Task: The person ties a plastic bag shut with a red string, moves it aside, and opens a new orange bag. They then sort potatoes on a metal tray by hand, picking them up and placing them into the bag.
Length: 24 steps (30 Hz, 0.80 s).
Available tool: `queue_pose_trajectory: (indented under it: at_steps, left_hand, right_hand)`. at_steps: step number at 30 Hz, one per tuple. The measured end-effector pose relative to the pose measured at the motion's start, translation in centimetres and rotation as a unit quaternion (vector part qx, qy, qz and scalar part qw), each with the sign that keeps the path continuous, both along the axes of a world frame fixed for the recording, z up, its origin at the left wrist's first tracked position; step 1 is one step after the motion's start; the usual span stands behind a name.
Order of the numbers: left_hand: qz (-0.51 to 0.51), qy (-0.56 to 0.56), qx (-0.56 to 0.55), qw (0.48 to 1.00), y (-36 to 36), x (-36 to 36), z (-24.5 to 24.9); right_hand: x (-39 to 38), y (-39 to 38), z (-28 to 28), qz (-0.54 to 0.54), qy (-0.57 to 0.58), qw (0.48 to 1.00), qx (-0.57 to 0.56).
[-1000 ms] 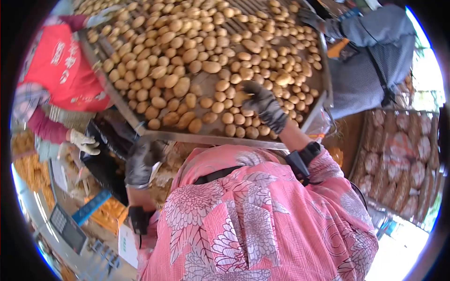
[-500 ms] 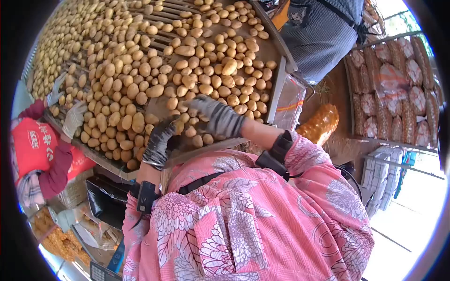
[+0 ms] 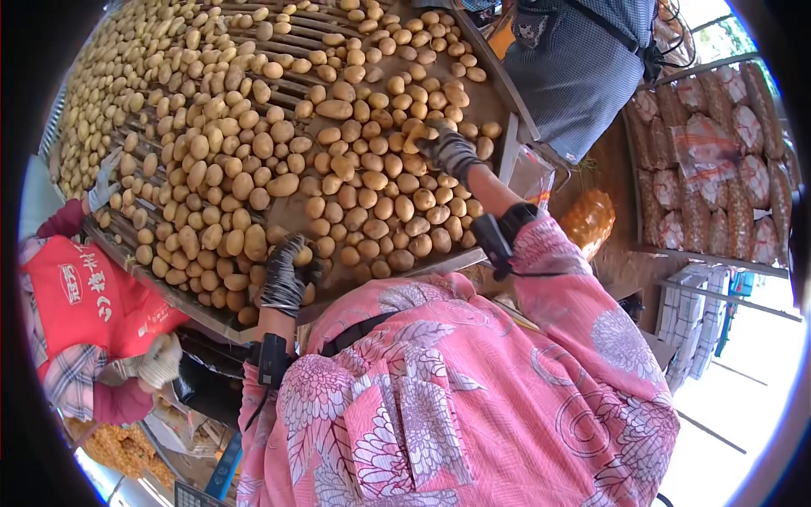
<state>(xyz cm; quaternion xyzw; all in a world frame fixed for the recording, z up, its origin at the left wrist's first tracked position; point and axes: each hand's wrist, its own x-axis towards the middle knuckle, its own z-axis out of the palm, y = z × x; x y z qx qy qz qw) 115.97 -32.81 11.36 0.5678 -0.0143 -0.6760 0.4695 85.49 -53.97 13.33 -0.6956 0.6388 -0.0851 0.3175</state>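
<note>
Many potatoes [image 3: 245, 173] cover a slatted sorting table [image 3: 486, 68]. My left hand [image 3: 287, 272], in a grey and black striped glove, is at the table's near edge with its fingers curled round a potato [image 3: 303, 248]. Further out, my right hand [image 3: 450, 152], gloved alike, reaches over the right part of the potatoes. Its fingers are around a yellowish potato [image 3: 414, 139], whose outline is partly covered by the fingertips.
At the left stands a co-worker in a red apron [image 3: 76, 287], with gloved hands. Another person in a blue-grey garment [image 3: 570, 76] is beyond the table's right corner. Filled net sacks [image 3: 714, 160] are stacked at the right; an orange net sack [image 3: 590, 221] stands nearer.
My right hand has moved away from my body and to the right, to the yellowish potato. My left hand has shifted slightly nearer the edge. The co-worker's near hand has dropped off the table.
</note>
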Motion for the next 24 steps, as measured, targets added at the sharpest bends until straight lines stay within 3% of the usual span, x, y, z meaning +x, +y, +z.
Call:
queue_pose_trajectory:
  at_steps: [1,2,3,4,5,6,7,8,9,10,11,12,13,14,15,16,18,19,20,22,24]
  left_hand:
    - [0.014,-0.031,-0.047,0.998,-0.3,-0.2,-0.1]
    - [0.011,-0.033,-0.052,0.998,-0.4,-0.1,0.0]
    - [-0.024,-0.080,-0.052,0.995,-0.7,0.0,0.3]
    - [-0.057,-0.125,-0.052,0.989,-1.2,-0.2,0.7]
    - [-0.048,-0.093,0.015,0.994,-1.8,-0.3,1.3]
    - [-0.048,-0.092,0.011,0.995,-2.2,-0.5,1.1]
    - [-0.138,-0.264,-0.088,0.950,-2.6,-0.7,0.8]
    - [-0.219,-0.425,-0.180,0.860,-2.9,-1.0,0.6]
    - [-0.259,-0.437,-0.144,0.849,-4.1,-2.3,5.3]
    - [-0.254,-0.439,-0.139,0.850,-4.6,-2.9,5.1]
    - [-0.193,-0.445,-0.225,0.845,-5.0,-3.3,4.6]
    - [-0.132,-0.447,-0.309,0.829,-5.4,-3.7,4.3]
    - [-0.128,-0.450,-0.305,0.830,-6.3,-4.3,5.6]
    - [-0.076,-0.256,-0.258,0.929,-7.2,-4.7,7.3]
    - [-0.018,-0.048,-0.198,0.979,-7.7,-4.8,8.3]
    - [-0.013,-0.052,-0.193,0.980,-7.3,-4.0,5.9]
    - [-0.029,-0.108,-0.174,0.978,-5.6,-1.8,-0.7]
    - [-0.027,0.105,-0.112,0.988,-6.0,-1.4,3.8]
    - [-0.019,0.102,-0.100,0.990,-5.4,-1.2,3.8]
    - [0.070,0.164,-0.110,0.978,-3.7,-0.6,3.7]
    - [0.135,0.150,-0.093,0.975,-2.2,-0.4,3.0]
  right_hand:
    - [3.0,-0.4,0.4,0.025,0.086,0.996,-0.022]
    - [4.1,-0.7,1.7,0.035,0.096,0.994,0.039]
    - [4.8,-0.5,1.7,0.053,0.089,0.995,0.002]
    - [5.4,0.2,2.0,0.130,0.033,0.981,-0.136]
    - [6.0,-0.1,2.6,0.148,0.084,0.984,0.060]
    - [6.5,0.2,2.3,0.213,0.058,0.975,0.027]
    - [6.8,0.7,1.4,0.214,0.025,0.977,-0.002]
    - [7.0,1.2,0.5,0.217,-0.009,0.976,-0.030]
    - [7.3,1.4,1.4,0.184,-0.061,0.981,0.017]
    - [7.8,1.7,2.8,0.152,-0.115,0.980,0.066]
    - [8.3,1.8,4.2,0.128,-0.165,0.970,0.120]
    - [8.7,2.1,3.8,0.136,-0.222,0.960,0.104]
    - [9.4,2.4,3.8,0.193,-0.262,0.942,0.087]
    - [10.1,2.7,3.9,0.247,-0.300,0.918,0.071]
    - [10.6,2.7,6.1,0.258,-0.253,0.911,0.199]
    - [10.7,2.1,5.7,0.263,-0.255,0.908,0.204]
    - [11.3,-1.6,4.2,0.304,-0.267,0.914,-0.007]
    - [11.4,-5.1,1.2,0.276,-0.165,0.947,-0.007]
    - [11.5,-7.6,-1.7,0.246,-0.061,0.967,-0.006]
    - [12.6,-8.2,3.1,0.282,0.032,0.952,-0.120]
    - [14.2,-8.9,2.0,0.347,0.079,0.924,-0.142]
